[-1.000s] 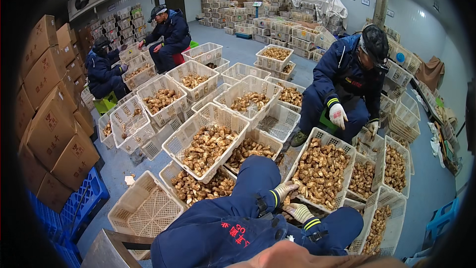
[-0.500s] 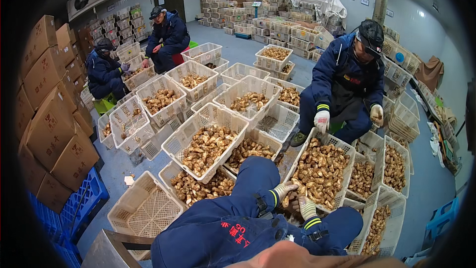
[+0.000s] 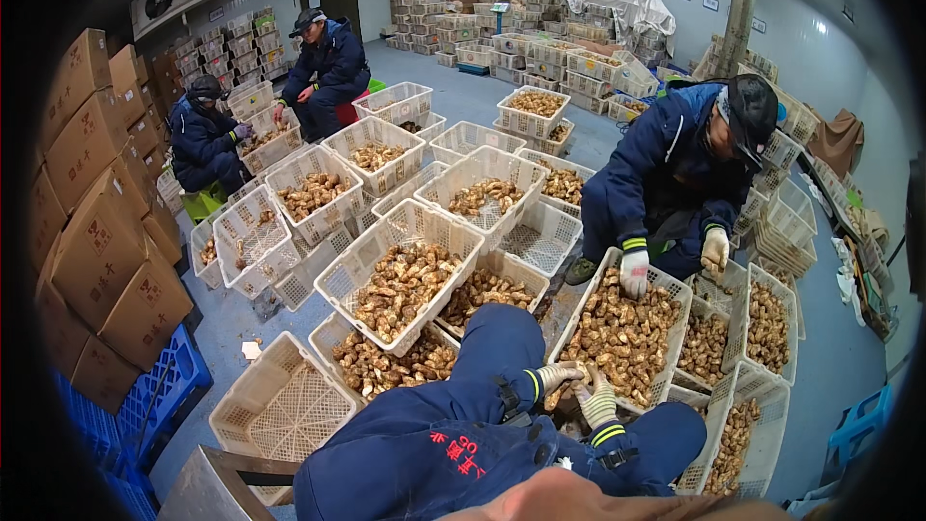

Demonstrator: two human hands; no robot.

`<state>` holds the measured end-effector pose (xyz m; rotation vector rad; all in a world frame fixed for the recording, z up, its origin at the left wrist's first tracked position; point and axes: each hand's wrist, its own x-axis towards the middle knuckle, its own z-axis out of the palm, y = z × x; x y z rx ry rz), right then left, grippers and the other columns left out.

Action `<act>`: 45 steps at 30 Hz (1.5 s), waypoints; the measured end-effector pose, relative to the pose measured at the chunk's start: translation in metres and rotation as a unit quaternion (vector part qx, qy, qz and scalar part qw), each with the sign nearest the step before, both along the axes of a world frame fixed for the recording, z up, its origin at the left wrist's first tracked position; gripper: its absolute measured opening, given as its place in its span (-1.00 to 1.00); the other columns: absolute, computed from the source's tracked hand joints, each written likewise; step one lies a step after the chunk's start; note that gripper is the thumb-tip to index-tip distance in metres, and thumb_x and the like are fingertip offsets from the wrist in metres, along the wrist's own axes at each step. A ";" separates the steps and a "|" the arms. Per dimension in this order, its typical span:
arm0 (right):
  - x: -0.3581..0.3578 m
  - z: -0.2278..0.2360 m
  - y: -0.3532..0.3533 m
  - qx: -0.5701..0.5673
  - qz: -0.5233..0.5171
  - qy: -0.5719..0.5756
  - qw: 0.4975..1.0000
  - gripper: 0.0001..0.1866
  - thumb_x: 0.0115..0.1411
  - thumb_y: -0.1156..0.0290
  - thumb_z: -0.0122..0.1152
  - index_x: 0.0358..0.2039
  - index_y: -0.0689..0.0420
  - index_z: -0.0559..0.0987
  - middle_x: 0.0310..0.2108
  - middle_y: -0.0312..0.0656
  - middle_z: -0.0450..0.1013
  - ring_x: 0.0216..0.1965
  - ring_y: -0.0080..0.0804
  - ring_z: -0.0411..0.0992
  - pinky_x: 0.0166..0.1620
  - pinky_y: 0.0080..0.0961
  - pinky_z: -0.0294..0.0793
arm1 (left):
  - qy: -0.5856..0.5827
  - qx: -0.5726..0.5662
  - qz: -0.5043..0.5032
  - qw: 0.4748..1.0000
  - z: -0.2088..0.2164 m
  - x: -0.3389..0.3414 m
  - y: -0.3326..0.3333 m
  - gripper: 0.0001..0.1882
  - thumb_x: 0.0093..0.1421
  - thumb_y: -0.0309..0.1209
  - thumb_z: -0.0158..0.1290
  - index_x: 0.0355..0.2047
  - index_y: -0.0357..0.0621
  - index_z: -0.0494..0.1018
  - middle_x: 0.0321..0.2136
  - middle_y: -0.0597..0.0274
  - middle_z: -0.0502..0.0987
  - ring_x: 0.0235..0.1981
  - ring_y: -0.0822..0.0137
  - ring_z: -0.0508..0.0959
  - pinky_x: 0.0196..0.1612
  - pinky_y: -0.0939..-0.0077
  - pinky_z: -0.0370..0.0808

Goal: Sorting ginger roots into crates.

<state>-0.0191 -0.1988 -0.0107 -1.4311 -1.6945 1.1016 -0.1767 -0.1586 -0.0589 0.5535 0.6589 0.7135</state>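
Observation:
At the near edge of a white plastic crate heaped with brown-and-cream mushrooms, my two gloved hands come together. Fingers of my left hand are closed, and a pale mushroom shows between both hands. My right hand, in a striped knit glove, is bent round the same mushroom from the right. Parts of the fingers and of the mushroom are hidden. Across the crate, a co-worker's gloved hand reaches onto the heap, and their other glove is held up beside it.
Left of my knee stand more mushroom crates, some stacked at a tilt, and a bare crate. Crates also flank my right side. Cartons pile up over blue pallets. Two more people sit among crates farther back.
My right hand has lifted slightly toward my left, and a pale mushroom now shows between them. The co-worker opposite has leaned forward and right, lowering a hand onto the mushrooms.

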 end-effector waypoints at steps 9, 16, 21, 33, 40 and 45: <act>0.020 -0.068 0.018 0.069 0.027 -0.033 0.997 -0.43 0.07 0.32 0.16 0.09 0.25 0.31 -0.23 0.07 0.44 -0.28 -0.21 0.44 -0.20 -0.43 0.43 | 0.008 0.010 -0.010 1.000 -0.009 0.001 0.002 -0.69 0.12 -0.43 0.06 -0.11 -0.20 0.36 -0.34 0.17 0.52 -0.35 0.31 0.52 -0.28 0.45 0.47; 0.029 -0.063 0.020 0.092 -0.004 -0.020 0.996 -0.45 0.06 0.34 0.16 0.07 0.25 0.34 -0.20 0.06 0.43 -0.25 -0.09 0.43 -0.14 -0.35 0.39 | -0.066 0.030 -0.015 0.997 0.001 0.009 0.010 -0.81 0.10 -0.53 0.01 -0.23 -0.22 0.42 -0.42 0.26 0.51 -0.37 0.36 0.49 -0.24 0.47 0.44; 0.027 -0.012 0.076 0.114 -0.005 -0.207 0.972 -0.46 0.01 0.27 0.20 0.02 0.20 0.41 -0.18 0.15 0.44 -0.17 0.00 0.43 -0.10 -0.33 0.40 | -0.036 0.143 -0.077 0.986 -0.004 0.009 0.075 -0.72 0.14 -0.40 -0.02 -0.14 -0.22 0.39 -0.33 0.20 0.50 -0.37 0.34 0.50 -0.30 0.49 0.46; 0.079 -0.024 0.140 0.110 -0.058 -0.113 0.986 -0.45 -0.03 0.19 0.27 0.00 0.07 0.45 -0.12 0.06 0.44 -0.05 -0.01 0.36 0.05 -0.26 0.31 | -0.087 -0.131 0.051 0.986 -0.008 0.054 0.123 -0.57 0.19 -0.14 0.02 -0.01 -0.09 0.35 -0.17 0.22 0.50 -0.16 0.30 0.51 -0.12 0.38 0.47; 0.073 -0.023 0.169 0.110 0.025 -0.112 0.987 -0.36 -0.09 0.04 0.31 -0.01 0.10 0.46 -0.14 0.02 0.43 -0.08 -0.04 0.36 0.02 -0.28 0.31 | -0.007 -0.025 0.026 0.999 -0.006 0.060 0.140 -0.60 0.17 -0.18 0.05 -0.03 -0.03 0.34 -0.22 0.33 0.50 -0.24 0.45 0.48 -0.27 0.49 0.45; 0.113 -0.017 0.229 -0.022 -0.122 0.037 0.992 -0.42 0.09 0.27 0.25 0.07 0.27 0.35 0.01 -0.02 0.38 0.08 -0.21 0.32 0.11 -0.38 0.30 | -0.094 0.043 0.090 0.991 0.010 0.036 0.189 -0.66 0.19 -0.23 0.04 -0.10 -0.12 0.35 -0.30 0.27 0.52 -0.35 0.37 0.51 -0.29 0.53 0.46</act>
